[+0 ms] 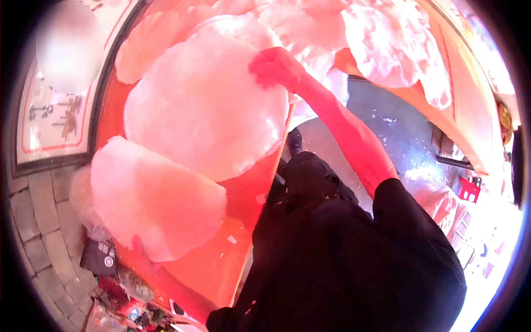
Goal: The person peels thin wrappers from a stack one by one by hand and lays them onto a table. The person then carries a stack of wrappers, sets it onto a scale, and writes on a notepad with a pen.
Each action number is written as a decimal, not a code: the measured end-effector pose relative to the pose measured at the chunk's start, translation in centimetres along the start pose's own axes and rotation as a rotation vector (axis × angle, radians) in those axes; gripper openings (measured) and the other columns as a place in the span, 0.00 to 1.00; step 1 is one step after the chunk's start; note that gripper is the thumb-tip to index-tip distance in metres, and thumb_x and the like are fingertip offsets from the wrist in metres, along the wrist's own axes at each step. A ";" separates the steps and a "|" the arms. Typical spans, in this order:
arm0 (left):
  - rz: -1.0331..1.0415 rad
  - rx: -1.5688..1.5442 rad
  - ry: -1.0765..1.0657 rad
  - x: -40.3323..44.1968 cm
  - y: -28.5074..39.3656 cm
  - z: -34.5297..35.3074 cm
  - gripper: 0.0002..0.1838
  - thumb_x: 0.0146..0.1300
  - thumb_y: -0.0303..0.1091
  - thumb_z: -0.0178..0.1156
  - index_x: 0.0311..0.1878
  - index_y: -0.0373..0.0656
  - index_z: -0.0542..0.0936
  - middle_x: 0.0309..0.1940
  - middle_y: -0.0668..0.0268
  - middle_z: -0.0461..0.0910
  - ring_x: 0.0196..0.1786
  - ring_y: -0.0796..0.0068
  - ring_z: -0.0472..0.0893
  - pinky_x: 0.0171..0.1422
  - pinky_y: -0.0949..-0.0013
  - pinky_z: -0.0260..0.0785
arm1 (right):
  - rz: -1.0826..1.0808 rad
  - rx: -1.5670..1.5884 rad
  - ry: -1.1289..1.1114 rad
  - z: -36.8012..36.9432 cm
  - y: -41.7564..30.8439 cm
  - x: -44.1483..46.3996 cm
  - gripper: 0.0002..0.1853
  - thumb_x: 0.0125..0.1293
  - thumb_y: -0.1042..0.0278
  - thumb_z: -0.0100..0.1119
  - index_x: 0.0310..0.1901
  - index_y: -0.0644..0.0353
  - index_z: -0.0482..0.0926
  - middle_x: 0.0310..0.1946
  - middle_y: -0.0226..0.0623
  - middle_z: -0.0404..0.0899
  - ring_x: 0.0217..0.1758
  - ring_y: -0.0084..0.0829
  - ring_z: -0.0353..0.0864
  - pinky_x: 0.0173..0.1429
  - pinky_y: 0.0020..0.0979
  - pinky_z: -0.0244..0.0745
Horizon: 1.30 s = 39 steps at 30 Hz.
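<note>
A large, pale pink round sheet lies on the orange table. My right hand rests at its upper right edge, the fingers curled against the sheet. Nearer the table's left end is a folded, half-round sheet, its straight edge towards the large one. My left hand is at the lower edge of this folded sheet, partly hidden by it, and its fingers are hard to make out. More thin sheets overlap at the far side of the table.
A framed board stands at the left over a paved floor. A black bag and mixed items are below the table's left edge. More sheets hang over an orange surface at the upper right.
</note>
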<state>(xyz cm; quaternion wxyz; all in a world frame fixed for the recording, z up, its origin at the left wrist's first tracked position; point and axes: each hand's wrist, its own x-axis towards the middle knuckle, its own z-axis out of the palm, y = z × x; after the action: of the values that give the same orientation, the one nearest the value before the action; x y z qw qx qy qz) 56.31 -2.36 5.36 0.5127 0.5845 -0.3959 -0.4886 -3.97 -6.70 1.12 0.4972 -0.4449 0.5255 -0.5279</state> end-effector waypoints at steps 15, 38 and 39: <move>0.574 0.910 -0.204 12.0 9.7 26.2 0.17 0.62 0.31 0.59 0.52 0.32 0.77 0.40 0.62 0.80 0.42 0.73 0.78 0.48 0.69 0.71 | 0.027 -0.409 0.634 -4.6 -2.8 -12.5 0.11 0.59 0.66 0.59 0.26 0.67 0.77 0.17 0.32 0.72 0.21 0.19 0.74 0.26 0.29 0.71; 0.180 0.617 -0.975 -5.1 -13.5 40.5 0.24 0.59 0.31 0.62 0.57 0.34 0.70 0.53 0.52 0.73 0.55 0.60 0.75 0.58 0.62 0.69 | -0.019 -0.278 1.168 -32.6 -18.2 -37.1 0.11 0.63 0.63 0.59 0.36 0.63 0.81 0.21 0.30 0.76 0.21 0.21 0.76 0.25 0.24 0.72; 0.097 0.540 -1.012 -7.1 -14.1 42.0 0.24 0.59 0.31 0.61 0.58 0.34 0.69 0.54 0.52 0.72 0.55 0.61 0.75 0.58 0.62 0.69 | -0.024 -0.273 1.169 -34.3 -18.2 -37.2 0.11 0.63 0.63 0.59 0.36 0.63 0.81 0.21 0.30 0.76 0.21 0.21 0.76 0.25 0.24 0.72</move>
<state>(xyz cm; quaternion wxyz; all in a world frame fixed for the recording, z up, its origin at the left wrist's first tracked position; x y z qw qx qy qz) 13.21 -2.20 -7.20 0.1138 0.3692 -0.7290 -0.5651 -34.92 33.27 19.46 0.0584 -0.1466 0.7698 -0.6185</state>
